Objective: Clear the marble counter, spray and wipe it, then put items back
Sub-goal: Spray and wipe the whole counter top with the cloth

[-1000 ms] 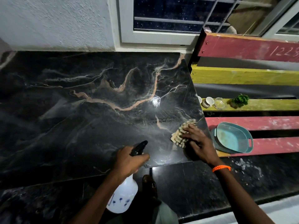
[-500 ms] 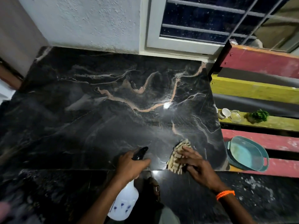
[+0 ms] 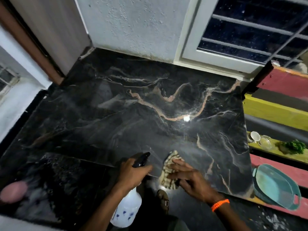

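Observation:
The black marble counter [image 3: 136,114] with orange veins fills the middle of the view and shines with a light reflection. My left hand [image 3: 133,174] grips a white spray bottle [image 3: 126,209] by its black trigger head, at the counter's front edge. Just to its right, my right hand [image 3: 188,177] lies flat with fingers spread, pressing a beige striped cloth [image 3: 170,170] onto the marble near the front edge. An orange bead band is on my right wrist.
To the right stands a red and yellow wooden slat rack [image 3: 280,110]. On it lie a teal basket [image 3: 276,185], a white cup [image 3: 255,136], a glass dish [image 3: 265,142] and a green plant [image 3: 293,146]. A window [image 3: 250,35] and white wall are behind.
My right hand has slid the cloth leftward along the front edge, closer to my left hand. The view has swung left, showing more of the counter's left side.

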